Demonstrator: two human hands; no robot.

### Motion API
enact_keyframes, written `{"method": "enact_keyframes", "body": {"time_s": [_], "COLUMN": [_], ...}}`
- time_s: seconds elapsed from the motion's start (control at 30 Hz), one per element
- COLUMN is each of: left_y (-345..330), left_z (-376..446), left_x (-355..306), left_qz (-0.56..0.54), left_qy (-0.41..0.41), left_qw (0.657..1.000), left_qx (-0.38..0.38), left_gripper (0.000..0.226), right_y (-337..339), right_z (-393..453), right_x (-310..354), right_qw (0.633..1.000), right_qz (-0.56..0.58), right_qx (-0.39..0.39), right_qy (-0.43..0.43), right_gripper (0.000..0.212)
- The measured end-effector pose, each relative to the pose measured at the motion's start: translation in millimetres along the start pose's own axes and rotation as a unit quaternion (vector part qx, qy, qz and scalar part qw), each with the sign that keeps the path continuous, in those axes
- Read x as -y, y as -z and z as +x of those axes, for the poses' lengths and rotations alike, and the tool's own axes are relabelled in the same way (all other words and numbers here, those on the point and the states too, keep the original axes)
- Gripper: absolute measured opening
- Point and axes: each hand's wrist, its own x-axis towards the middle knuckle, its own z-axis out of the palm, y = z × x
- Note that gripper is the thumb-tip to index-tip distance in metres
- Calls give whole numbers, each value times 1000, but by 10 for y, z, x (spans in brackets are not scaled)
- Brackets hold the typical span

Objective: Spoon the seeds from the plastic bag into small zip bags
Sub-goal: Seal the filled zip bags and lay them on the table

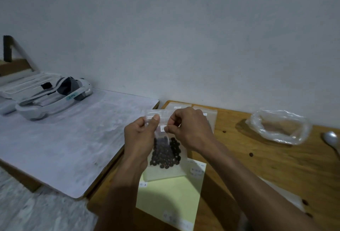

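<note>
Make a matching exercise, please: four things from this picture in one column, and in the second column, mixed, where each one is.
Things:
1. small zip bag with dark seeds
2. spoon
3. large plastic bag
4. white headset

Places:
A. lying at the far right edge of the wooden table
B. on the grey-white board at the left
C. held up by the left hand and the right hand
D. open on the wooden table, just left of the spoon

Pairs: 1-C, 2-A, 3-D, 4-B
</note>
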Motion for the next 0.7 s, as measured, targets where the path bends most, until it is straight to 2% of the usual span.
{"method": "enact_keyframes", "body": {"time_s": [0.07, 0.13, 0.23, 0.37, 0.47, 0.53, 0.63, 0.7], "left_y": [-5, 3, 25, 15, -19, -43, -96, -166], "left_z": [-15, -27, -24, -2, 21, 67, 186, 253], "left_x": [-4, -4, -2, -3, 10, 25, 38, 45], "left_qz": [-6, -10, -9, 7, -12, -37, -38, -35], "left_qy": [2, 2, -5, -22, -18, -7, 6, 9], "left_qw": [1000, 999, 1000, 1000, 1000, 999, 999, 999], "left_qx": [22, 45, 28, 15, 0, -22, -36, -20], "left_gripper": [9, 19, 25, 33, 30, 28, 34, 41], "right_y": [-7, -4, 18, -24, -125, -152, -169, -147], "right_z": [12, 17, -2, -78, -155, -229, -326, -307], "right_x": [-24, -50, -113, -177, -217, -252, -332, -406], "right_qw": [1000, 999, 988, 955, 963, 973, 966, 955], "right_qz": [15, 39, 126, 249, 212, 184, 237, 273], "right_qx": [-7, -18, -42, -76, -93, -69, 2, -10], "right_qy": [-12, -34, -78, -142, -138, -118, -104, -113], "right_gripper": [19, 23, 29, 33, 28, 21, 15, 14]}}
